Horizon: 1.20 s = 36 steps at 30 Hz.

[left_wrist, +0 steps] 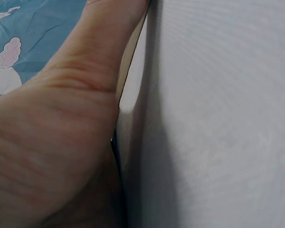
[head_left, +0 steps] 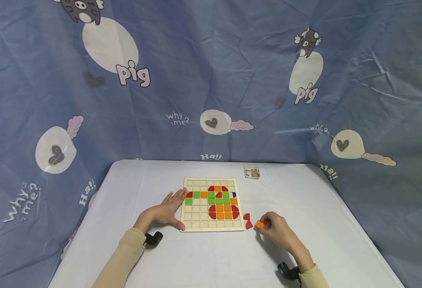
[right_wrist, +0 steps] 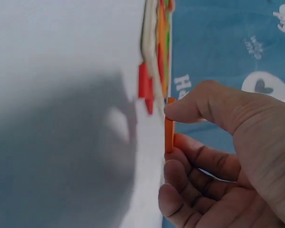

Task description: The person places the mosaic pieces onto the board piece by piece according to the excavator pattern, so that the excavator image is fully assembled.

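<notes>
A pale wooden grid board [head_left: 196, 215] lies on the table, with red, green, orange and blue pieces set in some of its squares. Fingers spread, my left hand [head_left: 166, 210] rests against the board's left edge, its thumb by the lower left corner. My right hand [head_left: 277, 229] pinches an orange square tile [head_left: 259, 224] between thumb and fingers, to the right of the board. In the right wrist view the tile [right_wrist: 169, 135] shows edge-on. Two red curved-edge pieces [head_left: 249, 225] lie between the board and this hand. The left wrist view shows mostly palm and thumb.
A small printed pattern card [head_left: 252, 172] lies beyond the board's upper right corner. White cloth covers the table [head_left: 153, 176]. A blue printed curtain [head_left: 182, 92] hangs behind it and on both sides. A black wrist camera [head_left: 154, 239] is strapped at each wrist.
</notes>
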### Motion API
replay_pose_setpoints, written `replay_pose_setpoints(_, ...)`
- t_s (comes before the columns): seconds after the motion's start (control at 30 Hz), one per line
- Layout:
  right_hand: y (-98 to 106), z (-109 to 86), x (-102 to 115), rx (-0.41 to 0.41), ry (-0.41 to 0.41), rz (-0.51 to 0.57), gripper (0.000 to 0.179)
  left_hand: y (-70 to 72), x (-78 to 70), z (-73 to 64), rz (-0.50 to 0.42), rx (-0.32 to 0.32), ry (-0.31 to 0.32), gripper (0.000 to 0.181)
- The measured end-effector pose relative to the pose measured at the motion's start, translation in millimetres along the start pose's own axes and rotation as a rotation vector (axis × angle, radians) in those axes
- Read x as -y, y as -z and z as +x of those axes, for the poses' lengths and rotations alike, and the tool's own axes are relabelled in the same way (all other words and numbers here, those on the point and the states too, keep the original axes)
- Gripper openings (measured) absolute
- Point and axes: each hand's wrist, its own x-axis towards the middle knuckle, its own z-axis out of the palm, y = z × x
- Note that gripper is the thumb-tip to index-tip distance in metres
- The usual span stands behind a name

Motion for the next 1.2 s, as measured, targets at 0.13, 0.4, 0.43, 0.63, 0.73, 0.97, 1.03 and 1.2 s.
replay_pose_setpoints(0.13,-8.2,12.2,21.7,0.025,0.081,0.034,0.023,-0.6,0.9,0.6,0.001,0.005,0.011,0.138)
replay_pose_setpoints(0.4,-48.2,50.3,80.7,0.176,0.274,-0.007,0.022,0.9,1.6,1.0,0.036,0.015,0.038,0.138)
replay_pose_setpoints(0.43,-54.3,56.2,88.3,0.193,0.293,-0.018,0.022,1.5,1.5,0.8,0.034,0.013,0.036,0.138)
replay_pose_setpoints(0.63,-88.0,86.6,123.4,0.266,0.359,-0.029,0.021,3.1,1.0,-0.5,0.024,0.016,-0.009,0.134)
replay_pose_setpoints(0.73,-101.7,97.9,134.6,0.281,0.362,-0.042,0.024,2.8,0.2,-1.2,0.032,0.023,-0.017,0.133)
replay_pose_setpoints(0.97,-123.9,114.0,146.1,0.307,0.397,-0.081,0.023,3.4,-1.0,-1.8,0.019,0.017,-0.048,0.130)
replay_pose_setpoints(1.03,-126.1,116.5,147.5,0.301,0.404,-0.082,0.022,3.5,-1.3,-2.1,0.023,0.020,-0.052,0.130)
replay_pose_setpoints(1.2,-125.8,119.1,151.8,0.309,0.387,-0.063,0.018,4.1,-2.4,-3.1,0.013,0.019,-0.048,0.131)
